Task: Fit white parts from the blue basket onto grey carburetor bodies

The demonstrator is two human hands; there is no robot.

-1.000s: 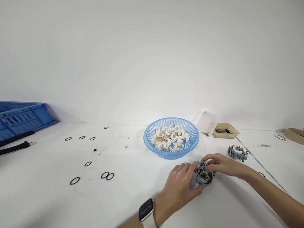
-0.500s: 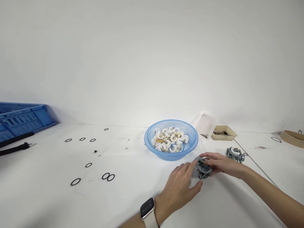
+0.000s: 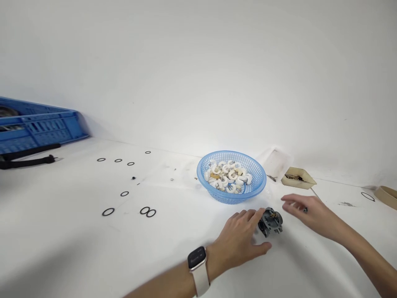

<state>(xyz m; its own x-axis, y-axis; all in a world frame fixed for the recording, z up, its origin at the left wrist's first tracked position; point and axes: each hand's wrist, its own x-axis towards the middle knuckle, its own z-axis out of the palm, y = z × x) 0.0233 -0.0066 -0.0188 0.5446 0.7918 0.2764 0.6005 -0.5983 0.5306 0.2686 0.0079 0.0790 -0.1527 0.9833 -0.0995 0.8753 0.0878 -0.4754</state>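
Note:
A grey metal carburetor body point(image 3: 273, 221) with brass jets stands on the white table. My left hand point(image 3: 240, 238), with a watch point(image 3: 197, 257) on its wrist, lies beside it. The left index fingertip touches the carburetor's upper left edge, and the thumb is spread away from it. To the right, my right hand point(image 3: 310, 213) is apart from this carburetor, fingers loosely bent with a gap to the thumb. It covers nearly all of a second carburetor; only a small dark bit shows past the hand. Behind the left hand sits a blue mesh basket point(image 3: 262, 188) of white C-shaped floats point(image 3: 231, 176).
Several black rubber rings point(image 3: 108, 212) are scattered on the left. A blue crate point(image 3: 49, 128) and black-handled pliers point(image 3: 31, 157) are at the far left. A cream tray point(image 3: 297, 178) of small parts stands behind my right hand. A tape roll point(image 3: 386, 196) lies far right.
My right hand has come off the near carburetor and moved right, over the second one. The near carburetor is turned differently. The camera view has shifted and tilted.

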